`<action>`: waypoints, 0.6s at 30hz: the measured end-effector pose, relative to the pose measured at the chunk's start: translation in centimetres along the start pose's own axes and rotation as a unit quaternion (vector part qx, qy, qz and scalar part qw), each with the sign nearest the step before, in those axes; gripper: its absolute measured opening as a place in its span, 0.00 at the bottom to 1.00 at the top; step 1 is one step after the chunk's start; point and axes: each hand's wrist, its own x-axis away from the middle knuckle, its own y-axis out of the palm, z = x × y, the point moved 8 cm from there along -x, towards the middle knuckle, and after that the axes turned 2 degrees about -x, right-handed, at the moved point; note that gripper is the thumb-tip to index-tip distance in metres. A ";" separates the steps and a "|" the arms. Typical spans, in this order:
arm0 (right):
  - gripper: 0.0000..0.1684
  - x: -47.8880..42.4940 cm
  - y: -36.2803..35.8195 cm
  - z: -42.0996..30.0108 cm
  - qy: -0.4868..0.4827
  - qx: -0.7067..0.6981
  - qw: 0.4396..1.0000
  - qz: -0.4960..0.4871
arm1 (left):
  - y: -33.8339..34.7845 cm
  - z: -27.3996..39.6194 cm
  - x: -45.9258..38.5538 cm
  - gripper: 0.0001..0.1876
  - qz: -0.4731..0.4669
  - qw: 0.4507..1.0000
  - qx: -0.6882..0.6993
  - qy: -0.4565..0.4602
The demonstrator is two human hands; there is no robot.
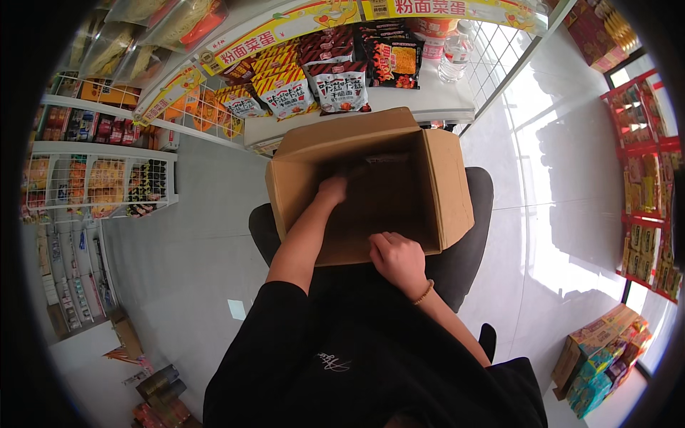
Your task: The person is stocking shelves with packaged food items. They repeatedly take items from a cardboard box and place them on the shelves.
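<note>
An open cardboard box (455,198) stands in front of me on a dark chair (479,187), its flaps spread outward. My left hand (334,189) reaches down inside, near the left wall. Its fingers are in shadow, so whether they hold anything is hidden. Just beyond them lies a dark item, too dim to name. A packet (386,158) shows faintly at the far inner side of the box. My right hand (398,259), with a beaded bracelet at the wrist, is curled over the box's near edge.
Ahead, a white shelf (428,101) holds dry noodle packets (342,88), a black noodle packet (395,64) and a clear plastic bottle (456,56). A wire-fronted rack (99,182) stands left. Red shelves (645,184) and stacked cartons (602,353) line the right.
</note>
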 end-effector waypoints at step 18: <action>0.39 -4.6 -2.3 0.3 -0.035 -0.086 0.995 -0.042 | -17.8 6.9 25.0 0.10 0.140 0.922 0.073 0.354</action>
